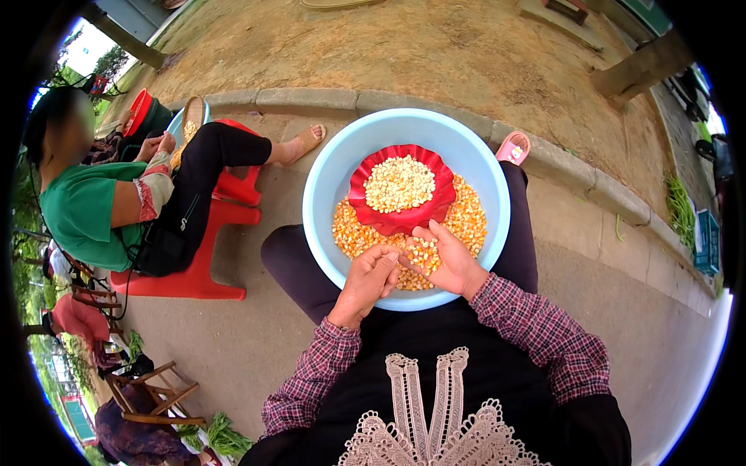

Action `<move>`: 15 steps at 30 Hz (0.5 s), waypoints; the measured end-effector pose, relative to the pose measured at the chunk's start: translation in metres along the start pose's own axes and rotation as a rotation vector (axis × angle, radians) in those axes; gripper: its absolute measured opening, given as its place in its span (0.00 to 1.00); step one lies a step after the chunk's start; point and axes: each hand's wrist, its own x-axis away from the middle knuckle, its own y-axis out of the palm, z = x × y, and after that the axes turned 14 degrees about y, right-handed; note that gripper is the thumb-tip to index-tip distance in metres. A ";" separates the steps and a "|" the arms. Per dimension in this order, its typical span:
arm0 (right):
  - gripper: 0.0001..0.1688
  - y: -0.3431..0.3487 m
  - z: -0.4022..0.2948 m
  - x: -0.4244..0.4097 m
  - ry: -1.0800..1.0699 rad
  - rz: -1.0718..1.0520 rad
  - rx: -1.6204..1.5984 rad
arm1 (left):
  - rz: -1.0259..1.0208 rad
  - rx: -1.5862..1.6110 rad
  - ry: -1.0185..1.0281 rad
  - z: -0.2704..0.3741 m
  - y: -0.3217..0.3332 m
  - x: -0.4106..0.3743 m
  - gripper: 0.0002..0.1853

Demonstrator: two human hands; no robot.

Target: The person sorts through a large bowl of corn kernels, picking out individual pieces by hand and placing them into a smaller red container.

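Observation:
A light blue plastic basin rests on my lap, with loose orange and yellow corn kernels in its bottom. Inside it, on the kernels, sits a red fluted bowl holding paler corn kernels. My right hand is palm up over the near right part of the basin, with a small heap of kernels in its palm. Beside it, my left hand has thumb and forefinger pinched together near the right fingers; whether a kernel is between them cannot be seen.
A person in a green top sits at the left on a red plastic stool, also handling kernels. Beyond the basin runs a stone kerb with bare earth behind. Wooden chairs and leafy greens are at lower left; a teal crate stands far right.

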 end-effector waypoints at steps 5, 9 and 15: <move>0.17 -0.004 0.000 -0.002 -0.025 -0.019 -0.011 | 0.011 0.168 -0.070 0.000 0.001 -0.004 0.10; 0.17 0.002 0.001 0.000 -0.022 -0.009 0.000 | 0.005 0.460 -0.139 0.005 -0.005 -0.004 0.11; 0.21 0.001 0.001 0.000 -0.046 0.013 0.035 | 0.016 0.546 -0.170 0.007 -0.009 -0.002 0.13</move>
